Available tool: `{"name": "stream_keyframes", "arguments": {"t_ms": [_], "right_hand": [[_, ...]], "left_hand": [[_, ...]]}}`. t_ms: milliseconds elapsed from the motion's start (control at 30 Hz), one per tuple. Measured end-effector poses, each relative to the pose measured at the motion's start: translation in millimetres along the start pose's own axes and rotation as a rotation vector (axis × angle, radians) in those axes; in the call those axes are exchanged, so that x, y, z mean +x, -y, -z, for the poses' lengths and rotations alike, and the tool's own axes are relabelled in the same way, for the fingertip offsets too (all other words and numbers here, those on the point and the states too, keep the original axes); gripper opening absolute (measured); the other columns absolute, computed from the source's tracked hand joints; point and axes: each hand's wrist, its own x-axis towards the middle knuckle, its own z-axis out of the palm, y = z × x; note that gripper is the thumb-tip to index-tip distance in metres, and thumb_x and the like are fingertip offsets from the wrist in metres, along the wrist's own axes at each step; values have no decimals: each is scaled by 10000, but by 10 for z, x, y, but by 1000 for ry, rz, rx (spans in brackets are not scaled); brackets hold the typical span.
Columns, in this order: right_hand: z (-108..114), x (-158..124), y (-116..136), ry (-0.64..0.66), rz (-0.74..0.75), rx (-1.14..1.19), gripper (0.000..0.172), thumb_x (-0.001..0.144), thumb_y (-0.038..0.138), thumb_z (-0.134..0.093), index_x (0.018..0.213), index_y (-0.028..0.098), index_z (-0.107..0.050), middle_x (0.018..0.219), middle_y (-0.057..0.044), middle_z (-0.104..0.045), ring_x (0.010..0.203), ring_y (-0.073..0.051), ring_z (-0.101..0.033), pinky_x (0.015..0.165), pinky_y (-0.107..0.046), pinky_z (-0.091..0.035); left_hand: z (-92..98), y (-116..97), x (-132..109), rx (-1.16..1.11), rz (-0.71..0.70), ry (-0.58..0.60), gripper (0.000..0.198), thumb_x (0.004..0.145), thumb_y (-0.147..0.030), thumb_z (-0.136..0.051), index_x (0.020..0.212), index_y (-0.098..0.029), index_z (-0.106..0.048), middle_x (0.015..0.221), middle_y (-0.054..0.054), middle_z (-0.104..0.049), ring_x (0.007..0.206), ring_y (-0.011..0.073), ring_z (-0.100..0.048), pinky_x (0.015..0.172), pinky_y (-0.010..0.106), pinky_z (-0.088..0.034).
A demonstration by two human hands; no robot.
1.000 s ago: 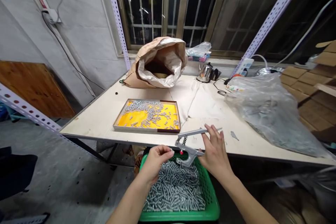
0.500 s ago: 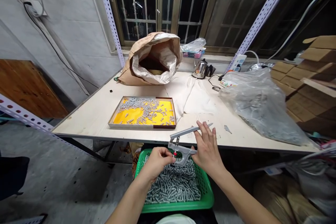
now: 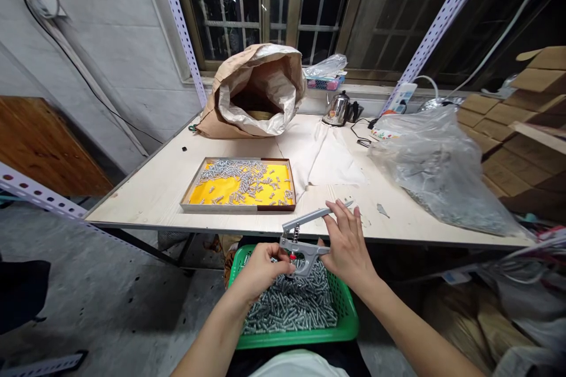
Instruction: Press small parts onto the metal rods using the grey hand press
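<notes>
Grey metal snap-fastener pliers [image 3: 306, 220], with a coil spring and a small red piece at the jaws, are held over a green basket [image 3: 350, 312]. My right hand [image 3: 349, 247] grips them, fingers over the upper handle and thumb by the lower one. At the jaw end, my left hand [image 3: 259, 274] is closed in a pinch beside the red piece. Whatever lies between its fingertips is too small and hidden to name. Below both hands, many silver screws [image 3: 296, 309] fill the basket.
On the table [image 3: 145, 188] lies a shallow tray [image 3: 221, 208] with a yellow bottom and small screws. Behind it is an open paper sack [image 3: 212, 112]. A steel kettle [image 3: 338, 109] stands at the back. To the right are a clear plastic bag [image 3: 442, 171] and stacked cardboard boxes [image 3: 522, 129].
The view has shifted slightly, so the table and tray sit a little higher. Both hands keep nearly the same pose on the pliers.
</notes>
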Motion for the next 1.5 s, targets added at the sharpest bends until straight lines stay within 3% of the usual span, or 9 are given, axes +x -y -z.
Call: {"name": "stream_keyframes", "arguments": {"t_ms": [100, 200, 433, 633, 833, 1000, 1267, 1433, 1500], "right_hand": [[-4, 18, -39, -70, 64, 23, 250, 752, 170, -511, 998, 130, -534, 1111, -140, -563, 1134, -272, -471, 1037, -485, -344], [-35, 6, -108, -71, 117, -39, 311, 761, 240, -531, 1042, 105, -530, 882, -96, -601, 867, -221, -533, 770, -341, -456], [-189, 82, -224, 75, 195, -192, 62, 692, 157, -515, 641, 192, -523, 534, -9, -519, 538, -141, -428, 487, -276, -201], [-104, 196, -144, 51, 137, -242, 113, 694, 275, -555, 743, 174, -543, 671, -49, -562, 670, -182, -470, 576, -294, -271], [61, 187, -9, 9, 63, -235, 180, 761, 353, -546, 752, 174, -547, 879, -101, -582, 865, -236, -484, 793, -379, -380], [142, 138, -11, 61, 100, -106, 329, 735, 270, -549, 1017, 103, -578, 1131, -156, -518, 1154, -292, -403, 1070, -471, -289], [170, -205, -188, 7, -30, -154, 538, 674, 131, -489, 1209, 73, -495, 1309, -185, -439, 1319, -316, -287, 1107, -542, -242], [245, -483, -450, -26, -87, -237, 452, 743, 214, -501, 1174, 74, -515, 1281, -198, -444, 1297, -345, -320, 1078, -584, -259], [267, -571, -536, -65, -96, -261, 455, 765, 258, -497, 1187, 90, -504, 1291, -201, -435, 1295, -358, -320, 1064, -605, -263]], "left_hand": [[47, -41, -50, -44, -2, 54, 149, 553, -213, -740, 642, -133, -652, 652, 6, -622, 676, 155, -532, 690, 266, -372], [128, -82, -104, -79, -43, 37, 377, 649, -374, -741, 943, -146, -684, 899, 64, -680, 839, 189, -575, 747, 274, -393], [95, -78, -108, -241, -63, -218, 551, 677, -630, -630, 919, -136, -668, 837, 76, -660, 751, 164, -558, 629, 244, -382], [-23, -40, -78, -133, -12, -187, 479, 695, -611, -595, 703, -146, -707, 760, 71, -677, 721, 173, -544, 612, 246, -361], [-1, -39, -110, -19, -71, -143, 199, 586, -352, -735, 569, -165, -669, 584, -1, -610, 604, 138, -494, 636, 249, -356], [-45, 19, -140, 15, -63, -129, 190, 573, -313, -736, 553, -153, -635, 586, 3, -592, 592, 136, -479, 619, 254, -348], [38, 78, -121, 146, -187, -289, 180, 689, -344, -649, 621, -179, -626, 633, 8, -600, 632, 162, -511, 627, 263, -361], [-37, 195, -154, 423, -224, -71, 114, 696, -308, -672, 687, -195, -689, 759, 60, -673, 738, 226, -597, 691, 304, -407], [2, 132, -58, 481, -296, -93, 202, 701, -341, -689, 843, -199, -715, 876, 88, -694, 836, 256, -614, 760, 325, -424]]}}
